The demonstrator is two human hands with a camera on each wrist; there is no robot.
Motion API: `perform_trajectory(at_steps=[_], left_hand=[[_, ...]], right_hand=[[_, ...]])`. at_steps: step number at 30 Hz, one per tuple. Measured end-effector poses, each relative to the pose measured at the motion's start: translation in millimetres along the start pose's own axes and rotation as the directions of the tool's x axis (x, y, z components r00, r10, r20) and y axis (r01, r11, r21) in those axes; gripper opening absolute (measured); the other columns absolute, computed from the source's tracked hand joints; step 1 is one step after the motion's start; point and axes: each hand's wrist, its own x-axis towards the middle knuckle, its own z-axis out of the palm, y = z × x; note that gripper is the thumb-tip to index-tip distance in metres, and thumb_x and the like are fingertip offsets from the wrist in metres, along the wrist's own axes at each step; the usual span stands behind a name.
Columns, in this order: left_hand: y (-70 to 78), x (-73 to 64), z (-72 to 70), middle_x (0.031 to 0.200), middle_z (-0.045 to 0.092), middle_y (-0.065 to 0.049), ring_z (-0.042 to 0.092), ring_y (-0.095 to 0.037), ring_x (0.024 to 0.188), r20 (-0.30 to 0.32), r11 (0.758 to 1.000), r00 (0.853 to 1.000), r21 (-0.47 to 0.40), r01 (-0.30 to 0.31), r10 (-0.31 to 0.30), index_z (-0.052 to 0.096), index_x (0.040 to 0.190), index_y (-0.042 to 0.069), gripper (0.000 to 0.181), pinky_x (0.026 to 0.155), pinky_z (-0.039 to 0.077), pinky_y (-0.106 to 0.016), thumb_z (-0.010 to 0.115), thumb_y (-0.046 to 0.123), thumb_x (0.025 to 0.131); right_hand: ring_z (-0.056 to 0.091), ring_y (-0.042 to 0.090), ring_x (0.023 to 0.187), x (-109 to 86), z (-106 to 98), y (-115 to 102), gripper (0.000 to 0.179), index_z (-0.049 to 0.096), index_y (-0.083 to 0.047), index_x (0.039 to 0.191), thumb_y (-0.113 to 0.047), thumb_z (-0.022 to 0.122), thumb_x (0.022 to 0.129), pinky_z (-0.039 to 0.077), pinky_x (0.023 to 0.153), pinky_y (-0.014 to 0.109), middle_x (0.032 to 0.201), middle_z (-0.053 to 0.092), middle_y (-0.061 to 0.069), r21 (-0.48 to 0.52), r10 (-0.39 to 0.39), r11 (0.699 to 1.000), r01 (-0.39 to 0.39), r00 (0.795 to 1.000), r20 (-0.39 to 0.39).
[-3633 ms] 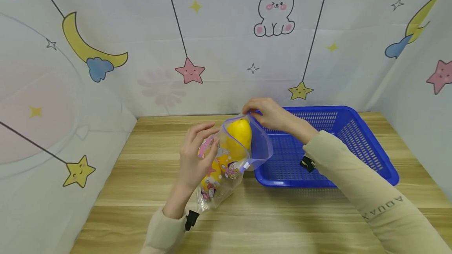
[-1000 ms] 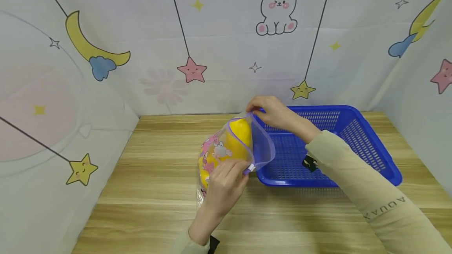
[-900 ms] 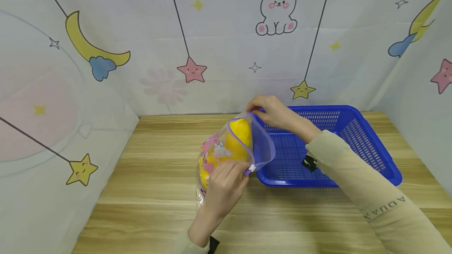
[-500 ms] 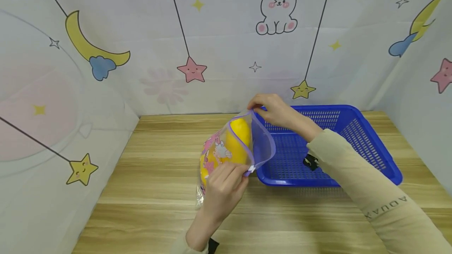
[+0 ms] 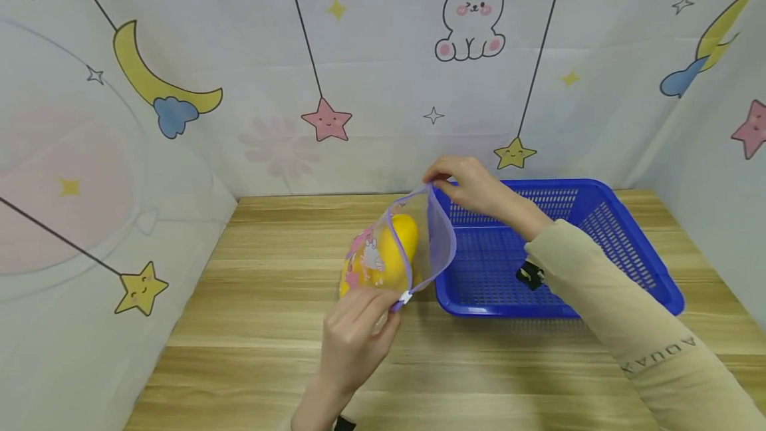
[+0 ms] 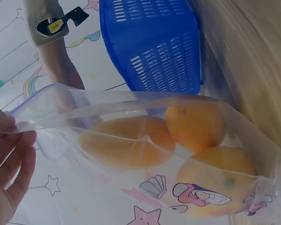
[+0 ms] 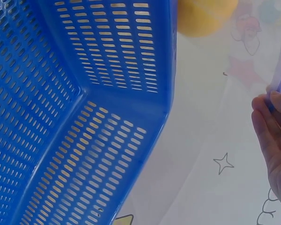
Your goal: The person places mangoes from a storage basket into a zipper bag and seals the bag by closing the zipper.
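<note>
A clear slider zip bag (image 5: 441,238) with a purple zip and cartoon prints stands with its mouth spread, facing the basket. My left hand (image 5: 358,338) pinches the near corner of the mouth, by the white slider (image 5: 405,297). At the far corner, my right hand (image 5: 469,183) pinches the rim between thumb and fingers. Inside the bag, an elongated yellow fruit (image 5: 402,239) lies nearest the opening. The left wrist view shows two rounder orange-yellow fruits (image 6: 196,125) deeper in, behind the printed film. The right wrist view catches only part of the bag.
A blue plastic basket (image 5: 499,310) with slotted walls stands on the wooden table (image 5: 257,265), just right of the bag. My right forearm crosses over it. A white cloth (image 5: 383,72) with cartoon prints hangs behind and along both sides.
My left hand, earlier loose beside the bag, took the near corner and has since drawn it left and toward me. The yellow fruit has sunk deeper into the bag. My right hand rose slightly.
</note>
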Motion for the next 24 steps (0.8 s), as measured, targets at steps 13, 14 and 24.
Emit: perform_trajectory(at_steps=[13, 14, 24], left_hand=[[-6.9, 2.2, -23.0, 0.076, 0.071, -0.006, 0.063, -0.017, 0.063, -0.018, 0.995, 0.995, 0.006, 0.103, -0.103, 0.069, 0.083, 0.001, 0.022, 0.064, 0.055, -0.022, 0.055, 0.013, 0.095], [-7.6, 2.9, -24.4, 0.076, 0.071, -0.006, 0.063, -0.017, 0.063, -0.024, 0.995, 0.994, 0.014, 0.103, -0.103, 0.07, 0.083, 0.001, 0.023, 0.064, 0.055, -0.022, 0.055, 0.014, 0.095], [-24.8, 8.6, -37.7, 0.074, 0.07, -0.011, 0.066, -0.021, 0.062, -0.068, 0.985, 0.983, -0.007, 0.171, -0.171, 0.07, 0.08, -0.003, 0.025, 0.064, 0.055, -0.017, 0.059, 0.015, 0.094]], right_hand=[[0.066, 0.024, 0.092, -5.0, -4.6, 1.8, 0.016, 0.069, -0.002, 0.104, 0.0, 0.058, 0.092, 0.055, 0.085, 0.04, 0.099, 0.069, 0.012, 0.008, 0.013, 1.0, -0.013, 1.0, -0.016], [0.066, 0.023, 0.092, -5.3, -4.8, 1.3, 0.016, 0.069, -0.002, 0.104, 0.0, 0.059, 0.092, 0.055, 0.085, 0.04, 0.099, 0.07, 0.011, 0.005, 0.012, 1.0, -0.012, 1.0, -0.02], [0.065, 0.022, 0.091, -8.7, -7.5, 0.1, 0.014, 0.069, -0.005, 0.103, -0.003, 0.059, 0.093, 0.055, 0.085, 0.038, 0.098, 0.07, 0.009, 0.012, 0.041, 0.999, -0.04, 0.998, -0.045]])
